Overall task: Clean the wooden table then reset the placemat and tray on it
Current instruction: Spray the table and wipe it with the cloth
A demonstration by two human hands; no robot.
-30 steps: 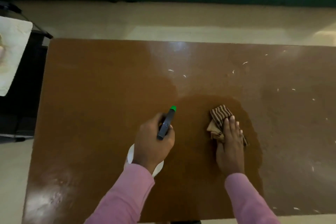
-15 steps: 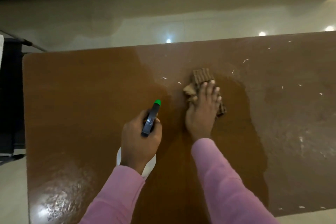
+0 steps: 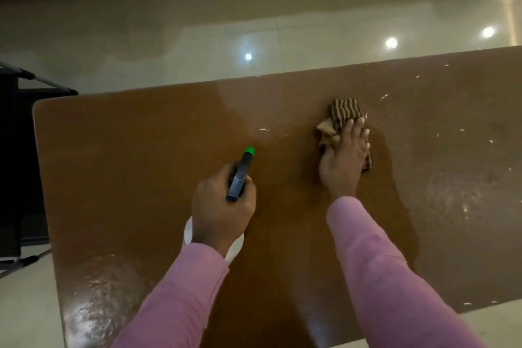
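Note:
The brown wooden table [image 3: 127, 150] fills the middle of the view. My left hand [image 3: 223, 206] grips a spray bottle [image 3: 240, 175] with a dark head and green nozzle; its white body shows below my wrist. My right hand [image 3: 343, 161] lies flat on a crumpled brown striped cloth [image 3: 343, 113], pressing it to the tabletop near the far edge. A darker wet patch surrounds the cloth. Small white crumbs [image 3: 463, 130] lie scattered to the right and one [image 3: 263, 129] to the left of the cloth. No placemat or tray is in view.
A dark metal-framed stand [image 3: 17, 167] sits just off the table's left edge. Shiny cream floor [image 3: 197, 37] lies beyond the far edge, with dark furniture along the top. Glossy streaks mark the near-left [image 3: 96, 291] and right parts of the tabletop.
My right hand has pushed the cloth away from me toward the far edge of the table. The left hand keeps its hold on the spray bottle. The view has shifted.

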